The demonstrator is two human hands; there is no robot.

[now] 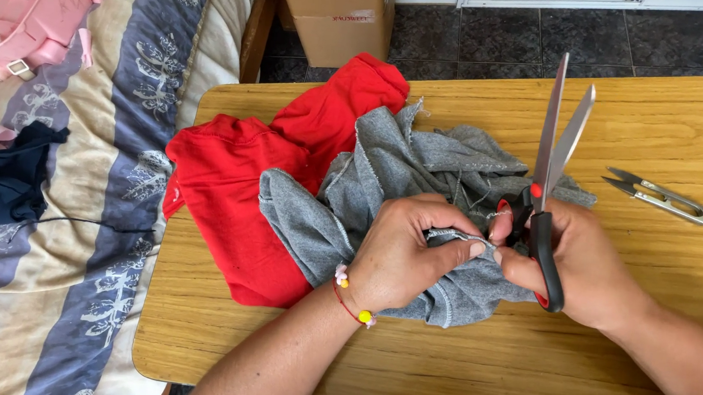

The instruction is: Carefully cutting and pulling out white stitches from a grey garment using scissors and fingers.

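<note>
Head view: the left hand [402, 254] pinches a fold of the grey cloth [403, 194], which lies bunched on the wooden counter [438, 369], partly over a red garment [259, 180]. The right hand [573, 262] grips black-handled scissors [551, 174], blades slightly parted and pointing up, and touches the same fold. Small metal snips [661, 197] lie apart to the right. A bed [119, 115] stands left.

One rounded wooden worktop [439, 360] carries two pieces of cloth: one grey knit fabric [406, 164] and one red knit fabric [232, 186]. There are two cutting tools: one pair of large black-and-red-handled scissors [549, 182] and one small metal thread snipper [661, 196]. Two brown cardboard boxes [335, 15] stand far left. Two hands work: one left hand [402, 254], one right hand [573, 262].
</note>
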